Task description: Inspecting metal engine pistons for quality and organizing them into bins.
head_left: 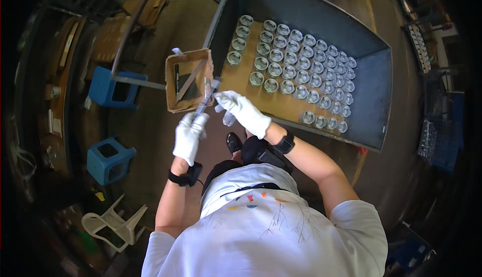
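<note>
Head | left hand (189, 139): grip pinching slim tool (203, 104) | right hand (245, 114): can't discern grip | shirt (241, 257): branch-like print (279, 218)

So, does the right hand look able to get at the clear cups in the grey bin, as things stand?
Probably yes for the nearer clear cups: the right hand is by the near edge of the grey bin, whose top is open, and nothing covers them.

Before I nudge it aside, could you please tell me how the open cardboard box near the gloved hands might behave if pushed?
The cardboard box would likely flex, given its thin walls and uneven rim. Being cardboard, it's probably light. The brown strip slanting across it may shift, if loose.
</note>
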The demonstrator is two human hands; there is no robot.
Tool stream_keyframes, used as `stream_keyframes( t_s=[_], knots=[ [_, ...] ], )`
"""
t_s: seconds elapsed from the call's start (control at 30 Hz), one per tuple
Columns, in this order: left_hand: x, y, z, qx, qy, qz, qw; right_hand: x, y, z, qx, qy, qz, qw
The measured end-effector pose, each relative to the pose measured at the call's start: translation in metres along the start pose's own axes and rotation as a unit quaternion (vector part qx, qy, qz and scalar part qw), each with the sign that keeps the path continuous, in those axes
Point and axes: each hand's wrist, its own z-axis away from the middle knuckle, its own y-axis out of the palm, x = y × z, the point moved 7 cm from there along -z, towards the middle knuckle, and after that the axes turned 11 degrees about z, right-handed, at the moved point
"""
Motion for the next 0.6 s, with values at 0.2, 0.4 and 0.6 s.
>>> stream_keyframes(
  t_s=[0.2,0.4,0.6],
  knots=[
    [-0.010,-0.031,-0.074,-0.238,0.182,-0.549,0.780,-0.060,-0.085,-0.025,-0.066,0.116,0.106,0.985],
    [-0.036,0.070,-0.071,-0.116,0.350,-0.442,0.817,-0.184,-0.208,-0.036,-0.095,0.244,0.109,0.959],
    [0.034,0.150,-0.097,0.070,0.338,-0.372,0.862,-0.278,-0.246,-0.114,-0.030,0.216,0.435,0.874]
  ],
)
